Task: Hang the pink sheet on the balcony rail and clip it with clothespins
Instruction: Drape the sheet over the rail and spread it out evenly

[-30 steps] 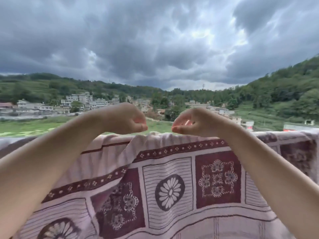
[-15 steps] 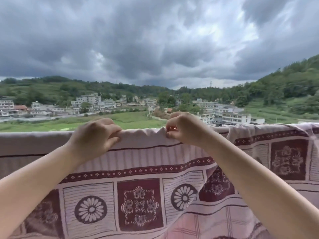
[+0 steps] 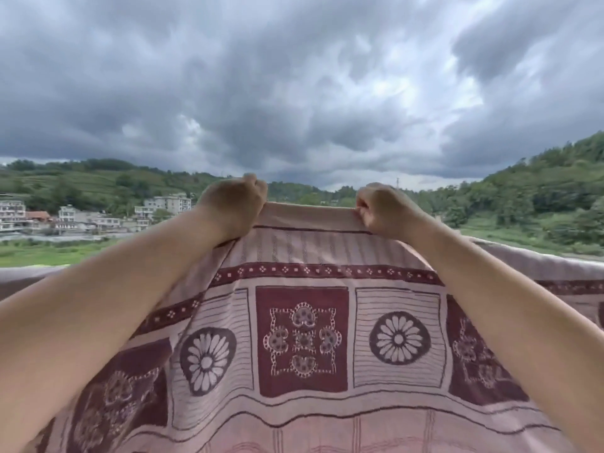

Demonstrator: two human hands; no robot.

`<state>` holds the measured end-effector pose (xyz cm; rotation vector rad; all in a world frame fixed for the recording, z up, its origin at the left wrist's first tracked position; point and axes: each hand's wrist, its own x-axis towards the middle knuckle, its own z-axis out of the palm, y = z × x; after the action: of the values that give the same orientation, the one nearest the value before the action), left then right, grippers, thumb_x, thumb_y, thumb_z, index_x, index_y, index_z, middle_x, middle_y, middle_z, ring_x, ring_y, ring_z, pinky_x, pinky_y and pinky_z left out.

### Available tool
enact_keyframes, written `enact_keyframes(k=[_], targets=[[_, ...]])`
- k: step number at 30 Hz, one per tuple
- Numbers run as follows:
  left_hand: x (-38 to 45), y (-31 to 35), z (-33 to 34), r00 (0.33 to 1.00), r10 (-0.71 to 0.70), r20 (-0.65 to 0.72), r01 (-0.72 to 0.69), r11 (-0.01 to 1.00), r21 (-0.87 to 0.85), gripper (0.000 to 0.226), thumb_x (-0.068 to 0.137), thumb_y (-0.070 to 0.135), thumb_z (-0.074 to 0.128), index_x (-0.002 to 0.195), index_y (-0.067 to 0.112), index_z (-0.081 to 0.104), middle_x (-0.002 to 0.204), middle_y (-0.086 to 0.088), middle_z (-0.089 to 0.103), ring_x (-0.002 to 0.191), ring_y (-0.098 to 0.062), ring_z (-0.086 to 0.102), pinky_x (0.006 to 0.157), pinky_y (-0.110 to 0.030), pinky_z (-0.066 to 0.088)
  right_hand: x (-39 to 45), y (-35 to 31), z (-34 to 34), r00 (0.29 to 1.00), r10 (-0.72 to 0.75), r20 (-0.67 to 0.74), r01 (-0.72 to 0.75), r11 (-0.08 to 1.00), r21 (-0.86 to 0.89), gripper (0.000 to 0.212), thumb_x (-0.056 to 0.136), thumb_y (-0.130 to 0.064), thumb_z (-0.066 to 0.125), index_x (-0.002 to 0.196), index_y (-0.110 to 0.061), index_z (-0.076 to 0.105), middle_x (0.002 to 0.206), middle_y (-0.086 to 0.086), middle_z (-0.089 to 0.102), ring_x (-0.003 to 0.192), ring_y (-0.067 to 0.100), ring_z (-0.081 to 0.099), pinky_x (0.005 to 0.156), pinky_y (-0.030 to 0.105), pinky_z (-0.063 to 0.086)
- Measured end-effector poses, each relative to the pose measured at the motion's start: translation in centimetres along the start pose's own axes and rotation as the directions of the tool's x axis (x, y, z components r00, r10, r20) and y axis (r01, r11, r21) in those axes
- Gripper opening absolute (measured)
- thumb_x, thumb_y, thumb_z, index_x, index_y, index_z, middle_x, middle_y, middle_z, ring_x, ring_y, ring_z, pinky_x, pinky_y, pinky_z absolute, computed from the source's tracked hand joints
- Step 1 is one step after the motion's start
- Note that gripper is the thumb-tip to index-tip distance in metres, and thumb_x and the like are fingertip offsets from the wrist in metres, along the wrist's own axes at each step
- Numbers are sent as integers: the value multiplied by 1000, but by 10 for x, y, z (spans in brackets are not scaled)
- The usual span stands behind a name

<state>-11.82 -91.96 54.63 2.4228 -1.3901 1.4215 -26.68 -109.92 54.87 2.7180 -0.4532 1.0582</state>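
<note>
Two bare forearms reach up from the lower corners of the frame, crossing over the pink sheet point(image 3: 302, 341) that fills the bottom half of the picture. Its cloth carries maroon squares with chain-like floral motifs, striped panels with round daisy medallions, and a dark band of small diamonds running across above them; no writing or label can be read on it. At the middle of the frame the left hand point(image 3: 233, 207) and the right hand point(image 3: 380, 210) hold the sheet's top hem, each with its fingers curled tightly around a bunch of cloth, and the edge is pulled taut between them, raised above the rest of the sheet. To either side the cloth drops to a lower, level line at the left and right edges of the frame; whatever it lies over there is covered. Beyond it lies a green field, pale multi-storey buildings point(image 3: 98, 215) at centre left, wooded hills point(image 3: 539, 191) rising toward the right, and heavy grey cloud across the whole upper half.
</note>
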Motion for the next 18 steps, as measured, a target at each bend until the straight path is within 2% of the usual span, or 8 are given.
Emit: enact_keyframes(k=[2,3,5,7,9,12,15,18], targets=[[9,-2,11,976,72,206,-78,997,21,25,89,-1,33,107,-1,51,105,-12,57,95,-25,57,85,-32,48,18,-4,21,958,50,281,-25,996,-91,18,85,-6,45,68,-10,48,71,2,48,72,21,49,59,24,36],[7,1,21,920,140,367,-135,990,-39,22,89,-1,36,101,0,54,93,-9,57,84,-21,56,79,-29,48,19,-6,31,886,61,459,-2,992,-129,20,85,-8,45,66,-11,48,69,2,48,69,19,47,60,23,38],[2,6,41,701,276,658,-153,959,-239,15,87,2,42,78,2,54,67,-3,46,61,-16,40,59,-25,39,11,-16,40,683,113,721,13,986,-167,22,88,-15,44,70,-11,55,73,0,51,67,16,48,66,25,45],[-8,5,51,532,346,772,-96,931,-351,18,86,4,45,69,4,54,60,1,41,60,-16,33,55,-25,31,3,-29,36,614,81,785,29,992,-125,20,89,-18,43,76,-14,58,81,-1,56,74,14,54,73,27,49],[-15,-6,48,602,357,714,-35,905,-424,24,89,12,44,67,8,53,65,-2,45,64,-19,38,61,-28,34,-2,-48,28,699,-28,715,64,998,-24,21,90,-24,44,93,-12,61,98,1,63,89,15,59,87,30,49],[-35,-42,31,837,262,481,-21,893,-449,27,94,21,38,86,5,57,71,2,50,75,-19,49,66,-27,37,-4,-94,19,860,-183,477,107,977,184,28,90,-26,46,109,-9,59,111,4,64,96,10,56,91,27,45],[-74,-94,25,901,217,375,-8,873,-488,31,93,23,40,72,5,53,63,0,47,65,-18,45,59,-24,36,-9,-156,23,932,-269,244,193,936,293,28,87,-27,50,108,-11,60,111,4,65,89,6,54,85,22,46],[-131,-154,28,954,138,268,21,856,-517,33,88,37,45,81,9,62,79,-4,62,74,-20,57,70,-30,48,-9,-219,39,931,-302,208,235,927,293,34,84,-33,52,113,-16,57,114,-1,63,93,6,55,89,16,41]])
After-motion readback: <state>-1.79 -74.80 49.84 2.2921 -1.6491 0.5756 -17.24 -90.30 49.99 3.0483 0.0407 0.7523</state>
